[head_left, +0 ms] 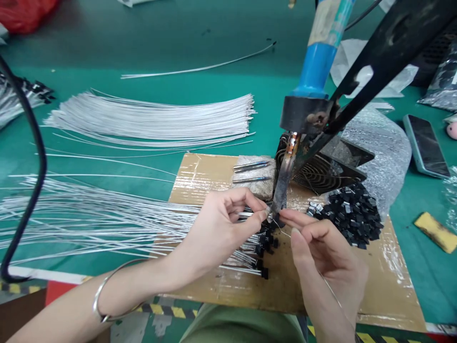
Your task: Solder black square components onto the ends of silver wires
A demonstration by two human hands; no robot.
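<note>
My left hand (pixel 223 228) is closed in a pinch just left of the tip of a soldering iron (pixel 284 178); the fingers hide what they hold. A thin strand of solder wire (pixel 284 232) is pinched in my right hand (pixel 326 252), its end close to the iron's tip and its tail running down across the palm. The iron hangs tip down from a black metal arm (pixel 385 66). Below my left hand lie white wires (pixel 117 216) with small black connectors (pixel 264 274) on their right ends. The contact at the tip is too small to make out.
Loose black connectors (pixel 353 214) are heaped right on the cardboard (pixel 389 286). A black fan (pixel 321 166) stands behind the iron, beside a pad (pixel 255 190) with spare tips. A bundle of white wires (pixel 160 116), a phone (pixel 426 145) and a yellow sponge (pixel 436 232) lie around.
</note>
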